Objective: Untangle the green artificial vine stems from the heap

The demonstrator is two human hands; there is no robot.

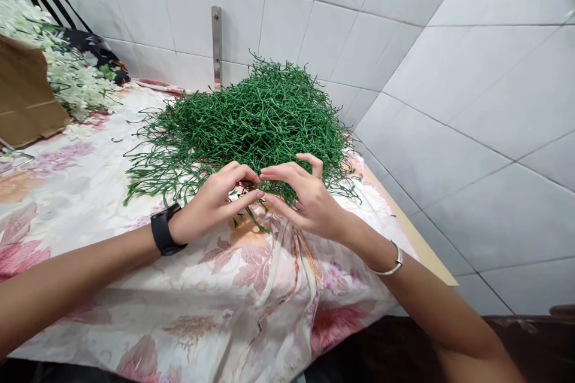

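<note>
My left hand (220, 191), with a black wristband, has its thumb and forefinger curled close together in a pinch around a thin green artificial stem (257, 222), part of which hangs below the thumb. The fingers hide most of it. Facing it, my right hand (309, 194), with a silver bangle, has its fingers stretched and its thumb apart from the forefinger. Its fingertips almost meet those of the left hand. Directly behind both hands rises a large heap of green artificial stems (256, 119), tangled and thin, with loose ends spreading to the left.
A floral cloth (179, 305) covers the table, bunched at the front. At left are white artificial flowers (76, 72), a brown cardboard piece (27, 93) and a dark bag (92, 48). White tiled walls (449, 90) border the back and right. A metal strip (217, 42) is on the back wall.
</note>
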